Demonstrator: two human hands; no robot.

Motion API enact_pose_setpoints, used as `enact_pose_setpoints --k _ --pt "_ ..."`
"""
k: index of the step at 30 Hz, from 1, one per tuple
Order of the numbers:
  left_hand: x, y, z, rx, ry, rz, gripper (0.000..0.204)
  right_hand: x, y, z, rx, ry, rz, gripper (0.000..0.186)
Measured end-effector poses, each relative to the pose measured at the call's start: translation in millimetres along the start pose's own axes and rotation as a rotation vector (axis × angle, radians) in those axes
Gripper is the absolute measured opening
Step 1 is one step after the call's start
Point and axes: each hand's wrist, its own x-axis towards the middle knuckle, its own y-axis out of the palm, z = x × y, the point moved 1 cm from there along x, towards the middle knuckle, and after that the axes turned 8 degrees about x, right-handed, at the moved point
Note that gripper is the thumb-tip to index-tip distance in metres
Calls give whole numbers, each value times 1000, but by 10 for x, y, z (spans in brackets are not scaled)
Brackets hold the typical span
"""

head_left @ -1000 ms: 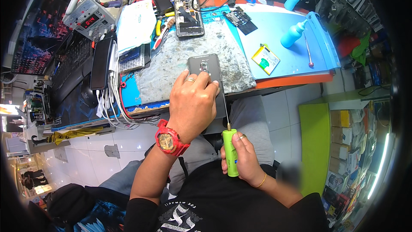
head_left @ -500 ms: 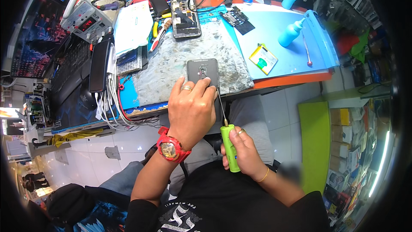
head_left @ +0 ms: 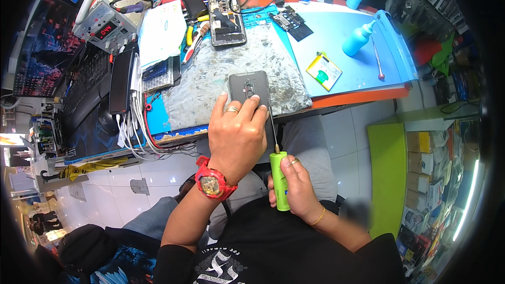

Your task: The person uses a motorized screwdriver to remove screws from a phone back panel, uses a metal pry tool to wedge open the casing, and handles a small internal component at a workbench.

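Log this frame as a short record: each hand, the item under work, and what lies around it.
left hand: laid over the phone
right hand: gripping a green-handled tool
tool shaft: beside the phone's right edge; contact unclear
phone: back side up
beyond it: opened phone, inner parts showing
to the right: battery and blue bottle

The phone (head_left: 259, 84) lies dark grey back upward, its lens end toward 12 o'clock, its lower part largely hidden. At its 5 o'clock is the tool (head_left: 279, 178): thick lime-green handle, thin metal shaft aimed near 12, tip by the phone's edge, contact unclear.
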Motion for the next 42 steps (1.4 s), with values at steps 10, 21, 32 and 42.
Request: enact_pose_setpoints --k 10,21,32,42 --pt "-4 6 -15 36 22 6 9 4 -5 2 -6 -15 -9 42" --pt "39 -33 -14 47 35 60 10 -9 -3 -1 -22 -22 -29 44" --pt "49 -16 -18 -2 37 27 5 -14 2 4 -40 -22 -34 43" --pt "46 -9 -3 -6 61 28 7 -53 -18 85 -11 14 -9 43"
